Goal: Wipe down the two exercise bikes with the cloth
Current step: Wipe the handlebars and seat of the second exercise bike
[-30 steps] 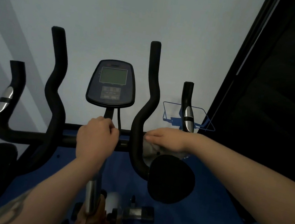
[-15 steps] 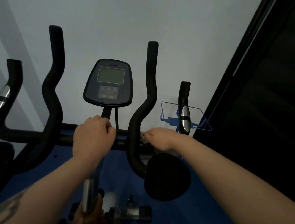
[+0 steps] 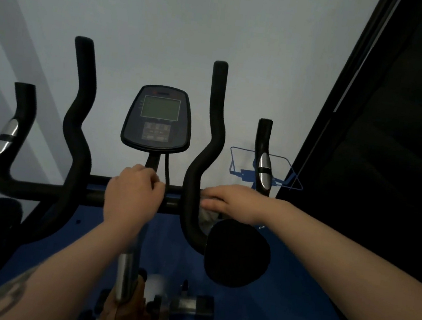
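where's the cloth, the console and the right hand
cloth [image 3: 207, 216]: head view, pale fold below the fingers
console [image 3: 157, 118]: head view, middle of the panel
right hand [image 3: 236, 203]: head view, back of the hand

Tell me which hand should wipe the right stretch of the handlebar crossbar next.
Right. The right hand already lies on the cloth against the crossbar beside the right inner grip. The left hand grips the bar's centre below the console, likely steadying the bike.
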A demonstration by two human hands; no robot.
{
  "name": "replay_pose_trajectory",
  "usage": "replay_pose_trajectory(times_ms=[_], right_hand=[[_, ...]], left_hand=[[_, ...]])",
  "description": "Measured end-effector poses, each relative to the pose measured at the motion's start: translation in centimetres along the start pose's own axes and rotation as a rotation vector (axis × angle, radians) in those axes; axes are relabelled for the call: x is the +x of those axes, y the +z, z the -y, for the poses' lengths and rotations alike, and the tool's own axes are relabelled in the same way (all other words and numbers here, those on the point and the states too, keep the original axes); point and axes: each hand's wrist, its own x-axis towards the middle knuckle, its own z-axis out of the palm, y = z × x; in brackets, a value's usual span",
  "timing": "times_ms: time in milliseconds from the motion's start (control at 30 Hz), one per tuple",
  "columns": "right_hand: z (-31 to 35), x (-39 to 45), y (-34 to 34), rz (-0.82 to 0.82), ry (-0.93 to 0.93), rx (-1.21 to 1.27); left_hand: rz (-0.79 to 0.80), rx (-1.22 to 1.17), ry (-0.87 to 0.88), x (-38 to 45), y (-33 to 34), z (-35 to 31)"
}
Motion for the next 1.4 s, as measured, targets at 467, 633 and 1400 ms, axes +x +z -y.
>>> replay_pose_trajectory(times_ms=[467, 633, 1400], right_hand=[[-0.9, -0.2, 0.1, -0.133, 0.029, -0.038], [-2.3, -3.1, 0.2, -0.465, -0.005, 0.233], [-6.7, 4.5, -5.5, -0.96, 0.352, 0.667]], left_hand=[[-0.059, -0.036, -0.01, 0.0, 0.2, 0.1], [-0.033, -0.207, -0.116, -0.4, -0.2, 0.3], [0.066, 0.037, -0.022, 5.2, 4.7, -10.5]])
